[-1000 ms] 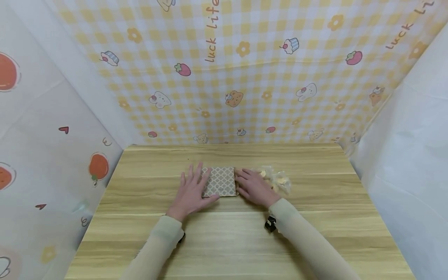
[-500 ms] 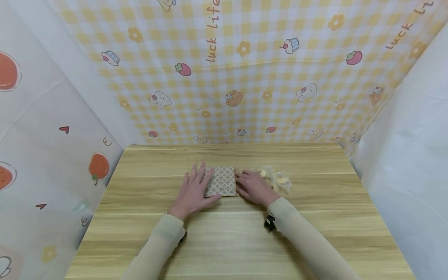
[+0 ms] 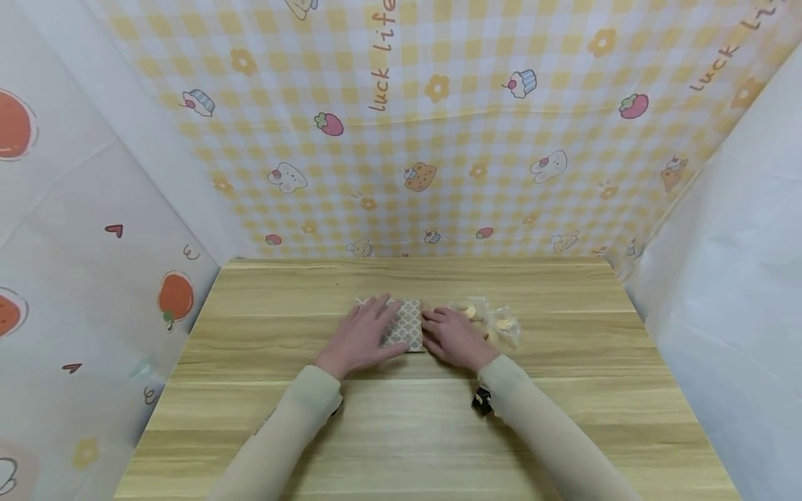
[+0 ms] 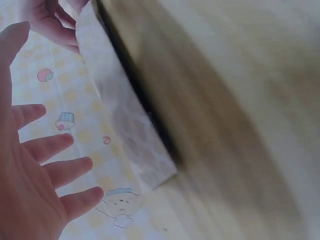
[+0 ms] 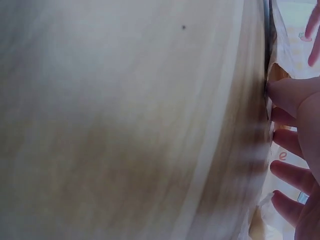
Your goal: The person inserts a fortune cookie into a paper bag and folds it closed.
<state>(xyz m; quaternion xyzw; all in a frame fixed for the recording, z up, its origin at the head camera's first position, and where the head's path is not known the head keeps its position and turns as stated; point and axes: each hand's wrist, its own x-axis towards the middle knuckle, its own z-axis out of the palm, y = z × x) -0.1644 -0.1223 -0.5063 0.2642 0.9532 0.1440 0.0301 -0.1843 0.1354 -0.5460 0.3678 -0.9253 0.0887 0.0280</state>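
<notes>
A flat paper bag (image 3: pixel 411 321) with a pale lattice pattern lies on the table, its mouth towards the right. My left hand (image 3: pixel 362 335) is above its left part, fingers spread. In the left wrist view there is a gap between this hand (image 4: pixel 30 185) and the bag (image 4: pixel 117 95). My right hand (image 3: pixel 459 335) holds the mouth end with curled fingers. The right wrist view shows my thumb (image 5: pixel 285 95) at the bag's brown opening. Part of the bag is hidden under my left hand.
Clear packets (image 3: pixel 506 324) with pale yellow pieces lie just right of my right hand, partly behind it. The wooden table (image 3: pixel 401 431) ends at a checked cloth backdrop (image 3: pixel 432 146). White sheets hang at both sides.
My left hand has moved to the right, from the bag's left edge to further over it, with its fingers drawn closer together. My right hand has hardly moved.
</notes>
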